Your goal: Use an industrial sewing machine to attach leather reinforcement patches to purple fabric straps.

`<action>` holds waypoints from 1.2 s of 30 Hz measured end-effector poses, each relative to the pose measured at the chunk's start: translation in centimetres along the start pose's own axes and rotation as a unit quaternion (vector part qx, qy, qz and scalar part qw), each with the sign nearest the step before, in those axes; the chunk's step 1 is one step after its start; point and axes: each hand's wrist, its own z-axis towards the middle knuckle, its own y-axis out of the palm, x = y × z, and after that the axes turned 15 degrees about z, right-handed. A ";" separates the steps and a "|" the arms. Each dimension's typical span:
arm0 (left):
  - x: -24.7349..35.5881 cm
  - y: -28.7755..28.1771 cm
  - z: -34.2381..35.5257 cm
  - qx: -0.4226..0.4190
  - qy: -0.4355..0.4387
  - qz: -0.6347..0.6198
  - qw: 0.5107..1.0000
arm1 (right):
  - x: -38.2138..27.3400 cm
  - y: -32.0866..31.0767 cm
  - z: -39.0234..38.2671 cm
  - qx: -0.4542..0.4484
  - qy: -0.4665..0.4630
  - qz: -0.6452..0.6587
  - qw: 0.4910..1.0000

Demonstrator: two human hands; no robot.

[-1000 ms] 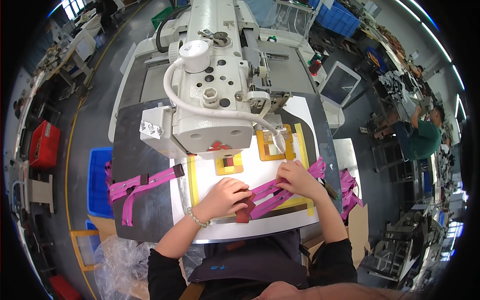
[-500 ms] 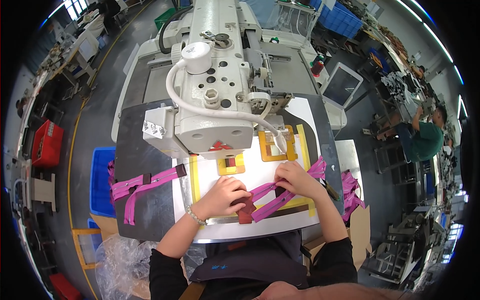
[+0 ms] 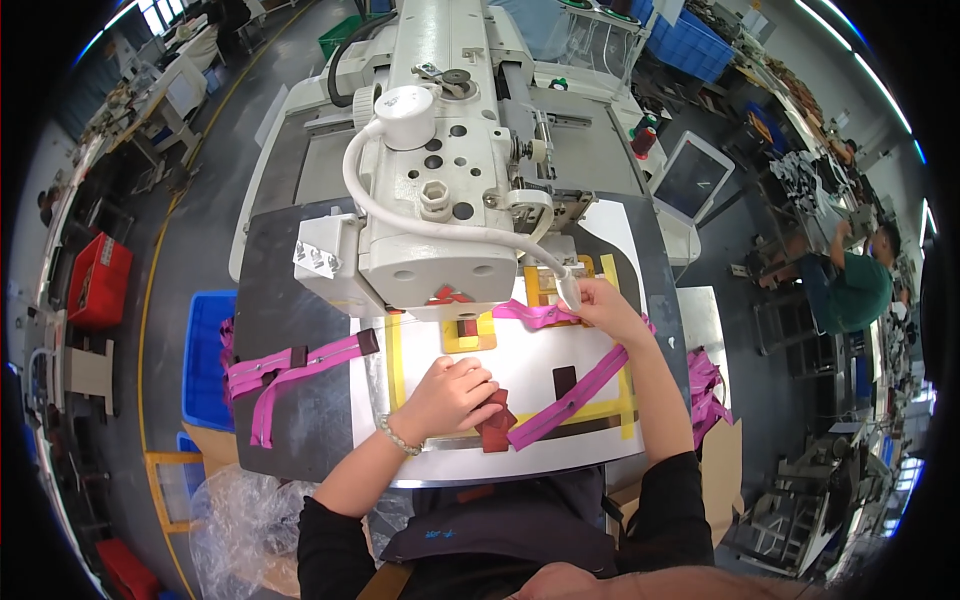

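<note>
Beside the far-right yellow frame point(image 3: 532, 288), the right hand point(image 3: 598, 305), moved farther off, pinches the far zip point(image 3: 535, 315); the near zip point(image 3: 575, 396) lies well apart, dark patch point(image 3: 566, 383) uncovered, seemingly splitting the pair; the left hand point(image 3: 452, 397) bunches its fingers by red tabs point(image 3: 494, 430), grip unclear

Red emblem point(image 3: 450, 295) and printed sticker point(image 3: 317, 259) on white machine point(image 3: 430, 253), blue lettering point(image 3: 440, 534) (small) on apron point(image 3: 510, 545)

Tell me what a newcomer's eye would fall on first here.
Probably the big white sewing machine, filling the upper middle. Then the bright magenta zipper strips at the table's left, and another magenta strip pinched in the right hand below the machine's head. The red crate at far left also stands out.
</note>
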 end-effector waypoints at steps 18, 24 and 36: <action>0.7 0.7 0.0 0.054 -0.113 0.160 0.979 | -0.6 1.0 1.9 -0.056 0.069 -0.026 0.996; 0.7 0.8 -0.4 0.067 -0.098 0.168 0.979 | -1.3 0.8 2.0 -0.041 0.109 -0.024 0.993; 0.6 1.1 -0.2 0.053 -0.119 0.178 0.975 | 0.3 2.3 3.2 -0.023 0.035 -0.039 0.998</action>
